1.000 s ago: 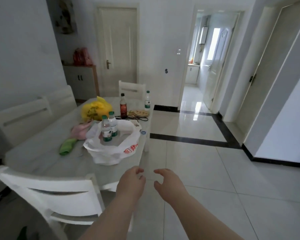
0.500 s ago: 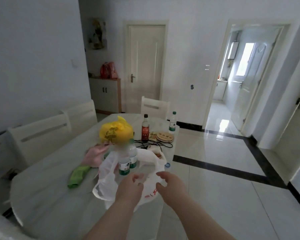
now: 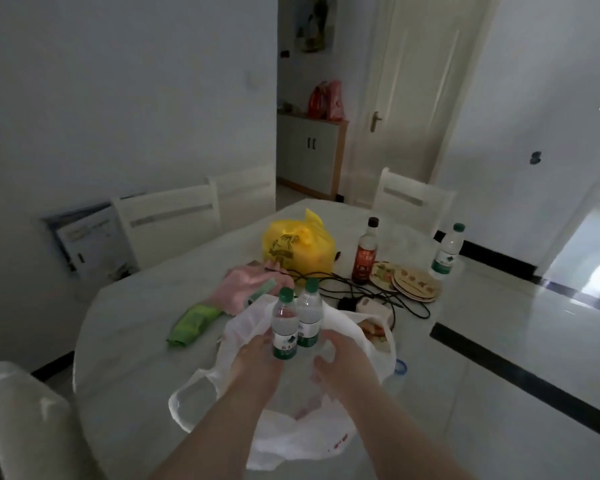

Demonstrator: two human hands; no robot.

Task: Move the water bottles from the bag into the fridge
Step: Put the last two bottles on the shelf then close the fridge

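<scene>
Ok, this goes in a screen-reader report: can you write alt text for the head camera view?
Two bare hands, left hand and right hand, reach into a white plastic bag on a table, around two upright water bottles. A yellow bag sits beyond.

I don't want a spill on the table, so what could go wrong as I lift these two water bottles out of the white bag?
The two water bottles stand touching each other, so pulling one with your left hand may tip the other. The white bag is loose plastic and could cling and drag across the table. Black cables lie just behind the bag and might snag.
</scene>
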